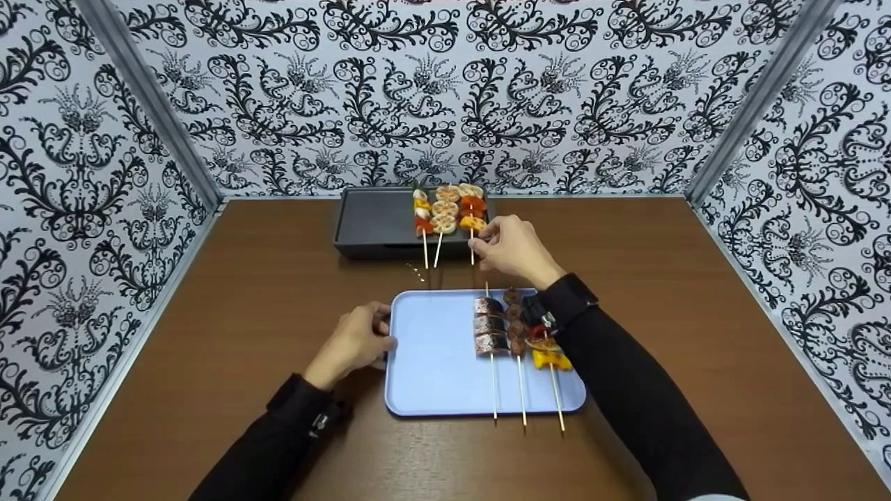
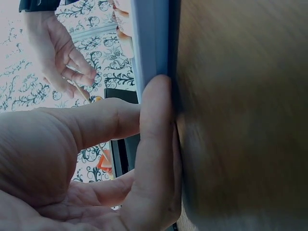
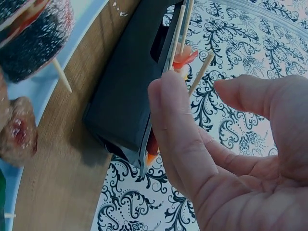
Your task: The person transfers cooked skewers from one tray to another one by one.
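One vegetable skewer [image 1: 473, 223] lies at the 3 o'clock side of the dark grill [image 1: 376, 216]. The right hand [image 1: 515, 247], at its 4 o'clock, has thumb and fingers apart around the stick. The step seems to be placing or lifting it; next calls for careful release or firm pinch. The grill carries three skewers in all. At 5 o'clock, one tray [image 1: 431, 348], its 9 o'clock rim pinched by the left hand [image 1: 355, 339], bears three others [image 1: 491, 327].

On the table [image 1: 243, 278], a grill [image 1: 376, 216] stood behind a tray [image 1: 431, 348]. Three skewers [image 1: 444, 209] lay on the grill's right part, sticks jutting past its front edge; three other skewers [image 1: 516, 327] lay on the tray's right half. The left hand [image 1: 355, 339] was at the tray's left edge, the right hand [image 1: 515, 247] near the grill's front right corner.
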Demonstrator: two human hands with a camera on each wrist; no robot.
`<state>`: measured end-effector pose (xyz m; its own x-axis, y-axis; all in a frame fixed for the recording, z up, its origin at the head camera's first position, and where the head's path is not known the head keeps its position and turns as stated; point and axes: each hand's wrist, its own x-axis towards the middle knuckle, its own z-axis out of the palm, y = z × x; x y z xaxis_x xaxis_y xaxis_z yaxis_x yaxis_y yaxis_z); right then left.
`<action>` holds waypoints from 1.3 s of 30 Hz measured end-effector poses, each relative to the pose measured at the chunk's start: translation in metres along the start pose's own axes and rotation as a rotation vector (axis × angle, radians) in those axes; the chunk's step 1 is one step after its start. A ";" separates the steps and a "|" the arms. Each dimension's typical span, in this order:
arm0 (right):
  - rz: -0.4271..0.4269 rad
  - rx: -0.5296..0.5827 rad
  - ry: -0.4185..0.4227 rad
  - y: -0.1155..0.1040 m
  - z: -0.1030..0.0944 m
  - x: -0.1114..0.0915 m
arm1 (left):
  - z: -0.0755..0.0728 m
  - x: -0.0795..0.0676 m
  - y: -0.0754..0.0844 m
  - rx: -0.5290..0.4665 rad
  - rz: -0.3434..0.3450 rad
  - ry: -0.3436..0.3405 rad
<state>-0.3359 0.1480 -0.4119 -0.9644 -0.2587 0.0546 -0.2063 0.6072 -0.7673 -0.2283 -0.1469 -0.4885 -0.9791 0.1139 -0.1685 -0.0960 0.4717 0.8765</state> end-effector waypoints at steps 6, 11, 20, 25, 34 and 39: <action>0.046 -0.016 0.003 -0.002 0.002 0.005 | 0.000 0.000 0.000 -0.010 0.014 -0.002; 0.074 -0.016 -0.013 -0.002 0.005 0.008 | 0.000 -0.001 0.000 -0.010 0.002 0.002; 0.109 0.049 -0.022 -0.005 0.008 0.011 | -0.001 0.000 0.000 -0.019 -0.008 0.005; 0.144 0.045 -0.018 -0.006 0.009 0.010 | 0.000 0.000 -0.001 -0.010 -0.003 0.010; 0.177 0.172 -0.004 -0.007 0.012 0.011 | 0.000 0.001 -0.002 -0.006 -0.011 0.002; 0.193 0.181 0.012 -0.005 0.011 0.014 | 0.000 0.001 -0.001 -0.008 -0.007 0.004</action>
<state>-0.3461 0.1332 -0.4142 -0.9852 -0.1413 -0.0970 0.0136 0.4996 -0.8662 -0.2290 -0.1470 -0.4900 -0.9792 0.1069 -0.1726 -0.1042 0.4653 0.8790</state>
